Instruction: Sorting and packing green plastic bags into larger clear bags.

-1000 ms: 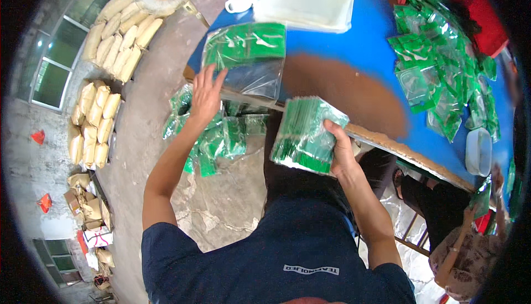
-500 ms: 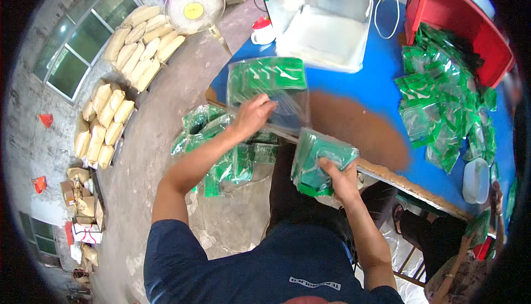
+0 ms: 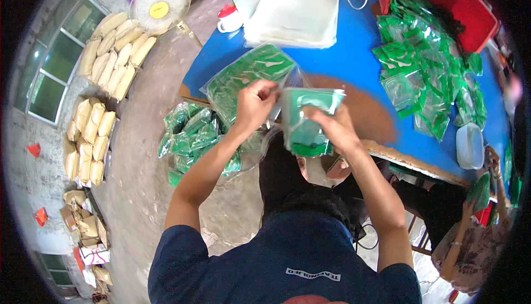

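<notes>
My right hand [image 3: 336, 129] grips a stack of clear-and-green plastic packets [image 3: 304, 137], thumb on top. The stack is held upright above my lap at the table's front edge. Close to its left side, my left hand [image 3: 255, 105] is closed on the rim of a large clear plastic bag [image 3: 246, 74]. Green packets show through that bag, which lies at the table corner with its mouth facing the stack. Slight blur covers my left fingertips. On the floor to the left lie several filled green bags [image 3: 193, 135], partly covered by my forearm.
A blue table [image 3: 354, 55] with a worn brown patch holds a clear tub of plastic bags [image 3: 293, 16], a white mug with red lid [image 3: 229, 19], a pile of green packets [image 3: 426, 66], a red bin [image 3: 448, 5] and a clear container [image 3: 469, 146]. Another person's arm [image 3: 456, 249] is at right.
The packet stack has moved up and left, next to the large bag. My left hand has shifted right to the bag's rim, and the bag has tilted. The whole view has shifted somewhat.
</notes>
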`<state>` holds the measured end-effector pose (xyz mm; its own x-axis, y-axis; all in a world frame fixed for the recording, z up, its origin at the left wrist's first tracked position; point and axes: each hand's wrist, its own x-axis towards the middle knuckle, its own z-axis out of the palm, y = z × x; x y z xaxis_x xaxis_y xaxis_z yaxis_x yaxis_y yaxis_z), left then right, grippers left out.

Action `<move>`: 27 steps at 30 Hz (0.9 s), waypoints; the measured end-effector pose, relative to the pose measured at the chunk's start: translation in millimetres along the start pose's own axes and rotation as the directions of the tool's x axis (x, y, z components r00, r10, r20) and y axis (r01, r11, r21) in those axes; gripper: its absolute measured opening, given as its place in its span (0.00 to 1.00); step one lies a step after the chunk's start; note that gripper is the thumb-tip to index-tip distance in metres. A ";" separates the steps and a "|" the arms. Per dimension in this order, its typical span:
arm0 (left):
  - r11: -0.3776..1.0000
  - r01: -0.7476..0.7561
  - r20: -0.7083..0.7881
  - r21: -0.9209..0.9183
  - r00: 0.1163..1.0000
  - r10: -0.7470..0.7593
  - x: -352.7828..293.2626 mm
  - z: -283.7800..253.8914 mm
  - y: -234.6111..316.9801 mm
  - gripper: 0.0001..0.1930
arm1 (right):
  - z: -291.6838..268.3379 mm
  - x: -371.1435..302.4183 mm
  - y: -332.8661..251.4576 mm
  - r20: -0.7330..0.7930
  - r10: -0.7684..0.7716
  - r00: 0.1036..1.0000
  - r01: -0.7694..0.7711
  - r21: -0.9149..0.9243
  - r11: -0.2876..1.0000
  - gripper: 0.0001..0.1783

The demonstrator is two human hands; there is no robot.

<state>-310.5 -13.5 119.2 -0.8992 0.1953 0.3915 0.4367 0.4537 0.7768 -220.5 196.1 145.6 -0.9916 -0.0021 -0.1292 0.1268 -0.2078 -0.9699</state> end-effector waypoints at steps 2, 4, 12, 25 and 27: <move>0.998 -0.050 -0.024 -0.049 0.999 0.049 7.0 -5.9 2.6 0.06 | 7.7 13.6 0.6 0.103 0.319 0.942 -0.315 -0.057 0.947 0.28; 0.998 -0.049 -0.020 -0.051 0.999 0.048 12.8 -8.8 8.3 0.06 | 3.2 19.4 10.0 0.091 0.329 0.940 -0.334 0.049 0.941 0.30; 1.000 0.019 0.172 -0.019 0.985 -0.015 13.1 7.4 16.6 0.05 | -44.5 15.3 -8.8 -0.177 0.283 0.942 -0.230 0.270 0.935 0.24; 0.955 -0.262 0.136 0.141 0.960 0.243 17.9 -9.3 49.1 0.04 | 48.0 54.1 33.4 0.411 0.403 0.818 -0.523 0.236 0.819 0.22; 0.902 -0.407 0.125 0.143 0.912 0.391 21.6 -4.1 58.0 0.04 | 50.6 57.2 20.9 0.247 0.331 0.911 -0.392 0.258 0.883 0.22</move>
<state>-304.5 13.4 174.7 -0.6524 0.4641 0.5992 0.7560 0.4543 0.4712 -275.8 142.1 128.4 -0.8670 -0.3126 -0.3881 0.4939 -0.4350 -0.7529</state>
